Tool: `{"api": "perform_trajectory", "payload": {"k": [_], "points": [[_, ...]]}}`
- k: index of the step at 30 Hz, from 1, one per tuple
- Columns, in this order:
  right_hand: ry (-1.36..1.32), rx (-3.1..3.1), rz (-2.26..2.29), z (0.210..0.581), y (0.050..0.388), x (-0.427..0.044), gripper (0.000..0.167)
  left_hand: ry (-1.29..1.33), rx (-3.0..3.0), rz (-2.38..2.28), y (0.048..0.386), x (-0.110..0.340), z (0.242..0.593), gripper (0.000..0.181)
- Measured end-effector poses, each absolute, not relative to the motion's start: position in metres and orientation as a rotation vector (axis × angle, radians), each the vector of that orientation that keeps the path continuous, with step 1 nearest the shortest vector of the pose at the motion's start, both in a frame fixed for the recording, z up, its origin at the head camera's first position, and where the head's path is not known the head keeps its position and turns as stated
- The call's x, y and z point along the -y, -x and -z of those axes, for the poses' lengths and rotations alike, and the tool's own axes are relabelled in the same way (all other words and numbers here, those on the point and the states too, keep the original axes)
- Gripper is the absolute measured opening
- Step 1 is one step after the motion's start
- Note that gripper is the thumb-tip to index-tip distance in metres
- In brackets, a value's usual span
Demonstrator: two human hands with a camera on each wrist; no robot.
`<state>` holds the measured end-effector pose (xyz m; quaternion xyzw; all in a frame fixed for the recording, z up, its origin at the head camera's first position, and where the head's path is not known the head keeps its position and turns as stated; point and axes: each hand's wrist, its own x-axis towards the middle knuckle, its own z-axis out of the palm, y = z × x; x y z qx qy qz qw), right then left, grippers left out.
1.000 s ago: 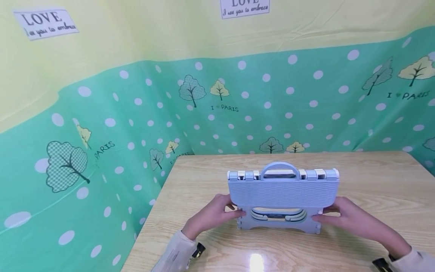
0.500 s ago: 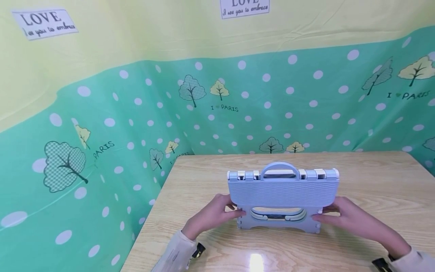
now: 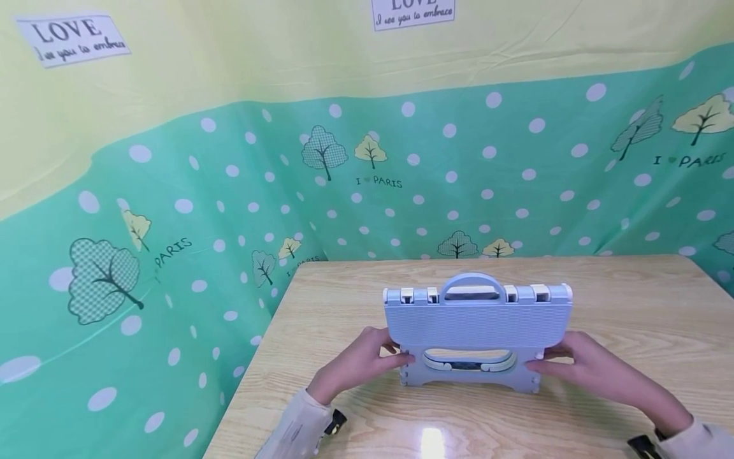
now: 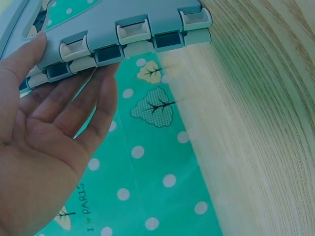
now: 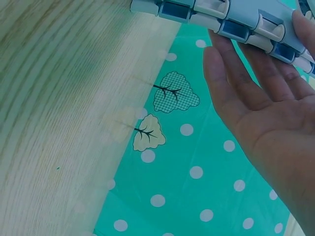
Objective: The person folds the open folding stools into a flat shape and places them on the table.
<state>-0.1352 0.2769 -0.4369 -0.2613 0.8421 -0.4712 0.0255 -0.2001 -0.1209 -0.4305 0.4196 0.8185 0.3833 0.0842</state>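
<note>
A light blue plastic folding step stool [image 3: 478, 326] stands upright on the table in the head view. Its textured top panel hangs folded down at the front, with an arched carry handle at the upper edge. On the left side, my left hand [image 3: 369, 358] grips the stool's leg panel, thumb in front. My right hand [image 3: 576, 363] holds the opposite side the same way; the fingers of both hands are partly hidden behind the stool. Both wrist views show the hinged edge of the stool [image 4: 133, 32] between thumb and fingers, the right hand [image 5: 280, 113] appearing at the right.
The wooden table [image 3: 344, 293] extends around the stool on all sides. A green and yellow curtain [image 3: 401, 210] with dots and trees hangs behind it and along the left. A bright light reflection [image 3: 432, 443] lies near the front.
The curtain on the left has shifted slightly leftward. Both hands and the stool keep nearly the same place.
</note>
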Motion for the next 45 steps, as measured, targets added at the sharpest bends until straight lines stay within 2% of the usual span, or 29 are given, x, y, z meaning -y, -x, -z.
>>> {"api": "perform_trajectory", "payload": {"k": [10,12,16,20,22,25,29,38,45], "points": [[0.700,-2.609,1.441,0.434,0.137,-0.276,0.066,-1.305,-2.469,-1.106,0.199,0.119,0.429,0.035],[0.678,-2.604,1.433,0.434,0.136,-0.276,0.062,-1.311,-2.475,-1.103,0.199,0.119,0.430,0.036],[0.700,-2.629,1.375,0.432,0.134,-0.277,0.044,-1.264,-2.458,-1.133,0.199,0.117,0.431,0.040],[0.691,-2.621,1.377,0.433,0.133,-0.277,0.036,-1.138,-2.382,-1.230,0.200,0.116,0.435,0.045],[0.666,-2.582,1.394,0.435,0.135,-0.277,0.036,-1.047,-2.329,-1.291,0.200,0.116,0.440,0.039],[0.645,-2.509,1.413,0.442,0.139,-0.276,0.028,-0.927,-2.275,-1.330,0.203,0.116,0.450,0.026],[0.661,-2.431,1.398,0.456,0.145,-0.275,0.023,-0.850,-2.255,-1.288,0.206,0.116,0.465,0.027],[0.600,-2.401,1.336,0.477,0.145,-0.269,0.025,-0.801,-2.183,-1.207,0.202,0.117,0.478,0.025],[0.680,-2.299,1.366,0.483,0.144,-0.269,0.029,-0.747,-2.222,-1.132,0.201,0.116,0.479,0.027]]}}
